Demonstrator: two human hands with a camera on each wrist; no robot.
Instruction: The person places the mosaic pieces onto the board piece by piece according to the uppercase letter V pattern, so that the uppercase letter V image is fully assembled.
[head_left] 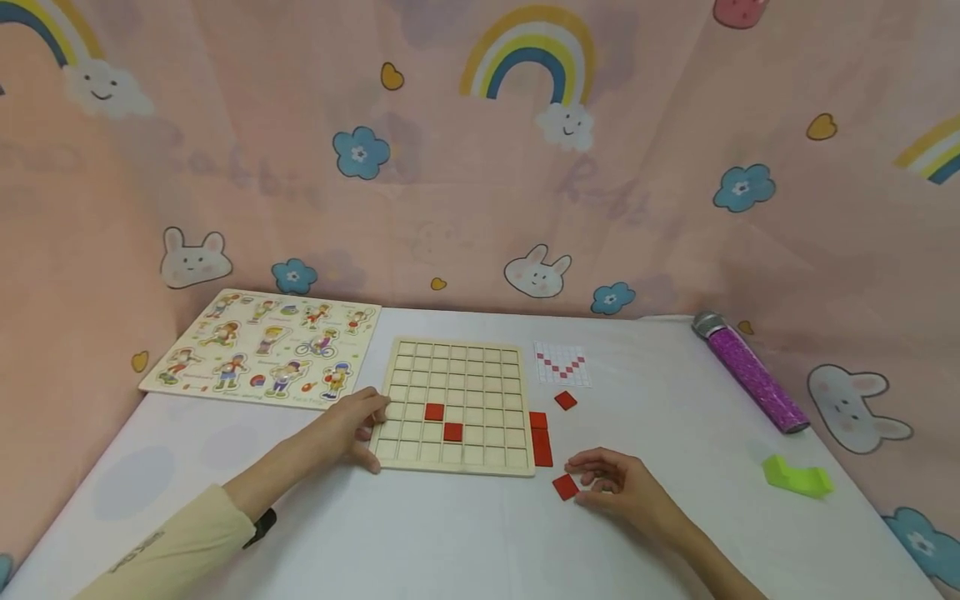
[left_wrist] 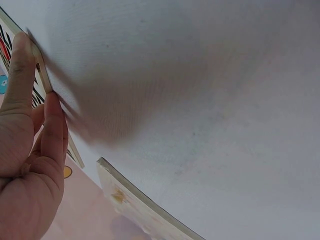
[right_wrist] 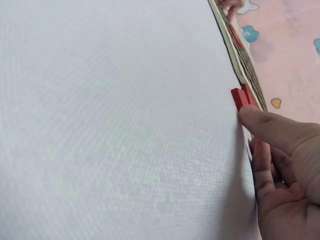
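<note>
A wooden grid board [head_left: 480,377] lies flat on the table with two red square tiles [head_left: 434,412] in its cells, set diagonally. My left hand [head_left: 351,427] grips the board's near left corner, thumb on the front edge and fingers at the left side. My right hand [head_left: 626,487] pinches a loose red tile [head_left: 566,487] by its right corner, low over the table; in the right wrist view the thumb [right_wrist: 275,125] touches that tile [right_wrist: 240,99]. Several red tiles [head_left: 541,446] lie in a column against the board's right edge. Another red tile [head_left: 566,401] lies farther back.
A small printed card [head_left: 562,364] with a red V pattern lies beyond the tiles. At the back left is a picture puzzle board [head_left: 258,350]. A purple glittery microphone [head_left: 753,375] and a bright green plastic piece [head_left: 797,477] lie at the right. Patterned pink cloth hangs behind.
</note>
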